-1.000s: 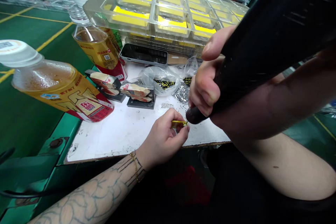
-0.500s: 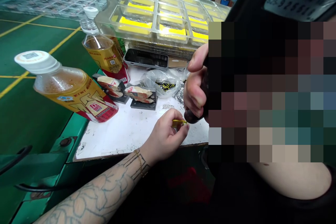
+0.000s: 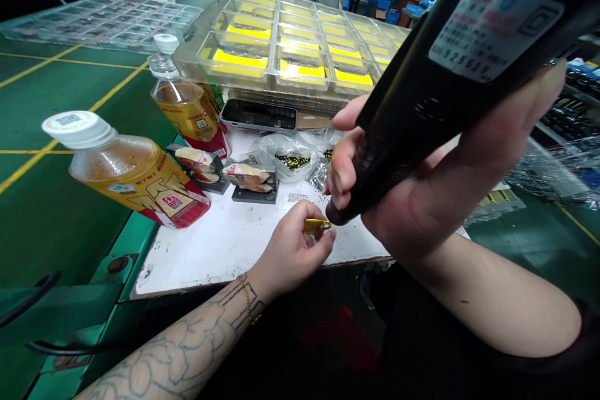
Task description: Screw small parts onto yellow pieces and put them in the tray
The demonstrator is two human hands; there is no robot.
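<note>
Well, the person's left hand (image 3: 291, 252) was pinched narrow, thumb and fingertips holding a small yellow part (image 3: 316, 225) just above the white board (image 3: 210, 256), near the board's front edge. The right hand (image 3: 422, 184) was wrapped firmly around a black electric screwdriver (image 3: 435, 94). Its long axis ran from upper right down to lower left, and its tip pointed down at the right end of the yellow part, right beside the left hand's fingers.

Behind the hands, on the far side of the white board, lay a clear plastic bag (image 3: 285, 156) with small black and yellow bits inside, and a black phone (image 3: 258, 114). Two wrapped snacks (image 3: 246, 173) sat on black pads (image 3: 250, 195) toward the board's left side. Left of the board stood two tea bottles (image 3: 126, 172), lying tilted, and beyond it rose a clear tray (image 3: 239, 44) with yellow inserts.
</note>
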